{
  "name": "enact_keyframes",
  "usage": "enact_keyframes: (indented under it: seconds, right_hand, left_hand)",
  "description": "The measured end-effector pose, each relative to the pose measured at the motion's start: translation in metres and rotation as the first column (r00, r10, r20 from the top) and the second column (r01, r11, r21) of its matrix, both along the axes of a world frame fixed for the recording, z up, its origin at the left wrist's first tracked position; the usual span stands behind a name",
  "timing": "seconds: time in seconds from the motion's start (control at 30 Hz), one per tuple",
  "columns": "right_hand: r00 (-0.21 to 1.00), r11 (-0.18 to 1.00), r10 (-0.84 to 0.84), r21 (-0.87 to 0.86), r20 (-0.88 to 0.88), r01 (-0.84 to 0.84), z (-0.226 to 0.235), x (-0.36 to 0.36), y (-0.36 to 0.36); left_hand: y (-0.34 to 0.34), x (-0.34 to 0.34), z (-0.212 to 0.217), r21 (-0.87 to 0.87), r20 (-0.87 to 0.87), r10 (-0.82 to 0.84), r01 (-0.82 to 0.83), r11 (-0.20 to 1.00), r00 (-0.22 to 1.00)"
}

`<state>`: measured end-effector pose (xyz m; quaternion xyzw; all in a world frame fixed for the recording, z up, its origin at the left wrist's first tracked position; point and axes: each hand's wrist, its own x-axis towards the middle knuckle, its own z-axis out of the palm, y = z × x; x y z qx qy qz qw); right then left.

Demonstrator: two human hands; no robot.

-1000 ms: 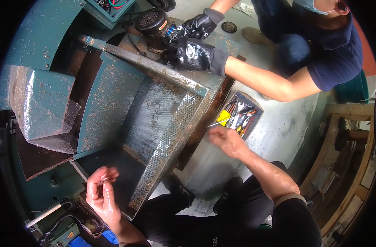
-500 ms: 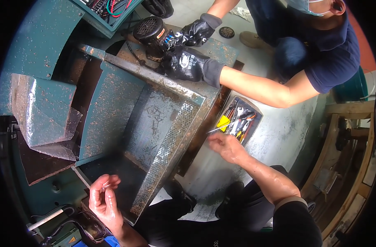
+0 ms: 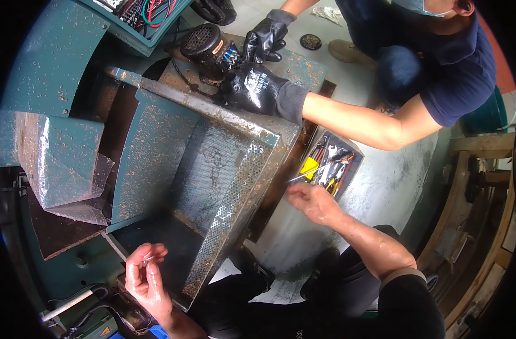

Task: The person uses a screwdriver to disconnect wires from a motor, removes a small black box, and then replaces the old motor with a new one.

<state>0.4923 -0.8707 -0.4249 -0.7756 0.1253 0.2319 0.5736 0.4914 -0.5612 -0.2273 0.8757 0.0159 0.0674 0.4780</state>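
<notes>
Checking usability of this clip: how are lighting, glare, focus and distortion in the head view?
Head view: even daylight, no harsh shadows; wet glare on the teal machine housing and the floor; strong fisheye bending with a black rim; the left hand, the right hand and the tool tray are reasonably sharp, and the edges are softer.

A green, rust-speckled machine housing (image 3: 156,141) fills the left, with a perforated panel (image 3: 235,198) along its edge. A black motor (image 3: 204,42) sits at its top, coloured wires (image 3: 150,11) behind it. A wooden frame (image 3: 484,186) stands right. A co-worker's black gloves (image 3: 258,85) rest by the motor.
</notes>
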Motion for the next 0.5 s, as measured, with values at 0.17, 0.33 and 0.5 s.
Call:
enact_keyframes:
  seconds: [0.17, 0.33, 0.5]
  right_hand:
    - [1.000, 1.000, 0.010, -0.017, -0.001, -0.010, -0.0029, 0.0007, 0.0007]
    - [1.000, 1.000, 0.002, 0.004, -0.001, -0.002, -0.0025, 0.0002, 0.0007]
    - [1.000, 1.000, 0.012, -0.006, -0.013, -0.013, 0.0026, 0.0017, 0.0015]
  left_hand:
    - [0.0003, 0.0002, -0.0022, 0.003, 0.019, -0.002, 0.002, 1.000, 1.000]
    - [-0.0006, 0.0012, -0.0014, 0.036, 0.032, 0.003, -0.004, 0.999, 0.999]
    - [0.0010, 0.0005, -0.0019, 0.040, 0.036, 0.000, -0.002, 0.999, 0.999]
